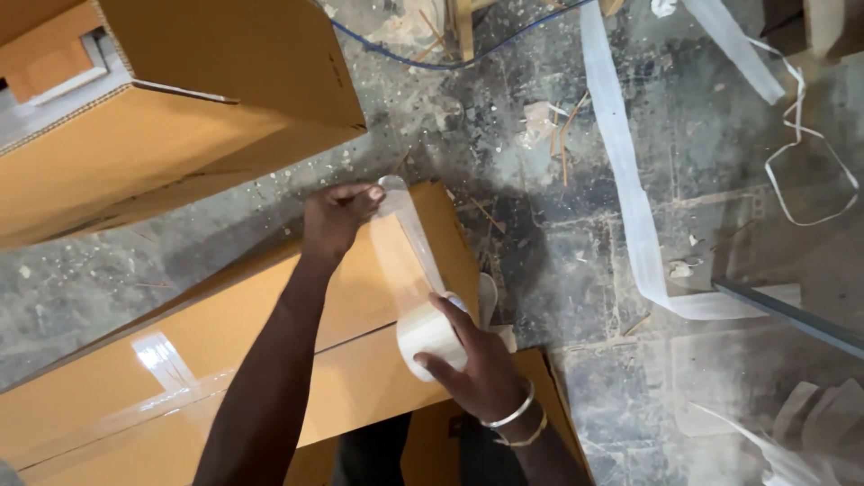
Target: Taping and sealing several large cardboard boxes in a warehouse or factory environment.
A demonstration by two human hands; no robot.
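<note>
Looking down from the head view, we grip the tape roll (430,335) in our right hand (481,364), fingers curled round it, low on the box (270,333). Our left hand (335,219), fingers bunched, pins the tape end (392,187) at the box's far edge. The pulled strip (416,236) runs long-axis from roll up and leftward, away from us.

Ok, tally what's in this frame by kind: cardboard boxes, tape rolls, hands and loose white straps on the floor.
Cardboard boxes: 2, the long box being taped and the box at upper left
Clear tape rolls: 1, tape roll in the right hand
Hands: 2, with the left hand
Loose white straps: at least 2
Total: 7
</note>
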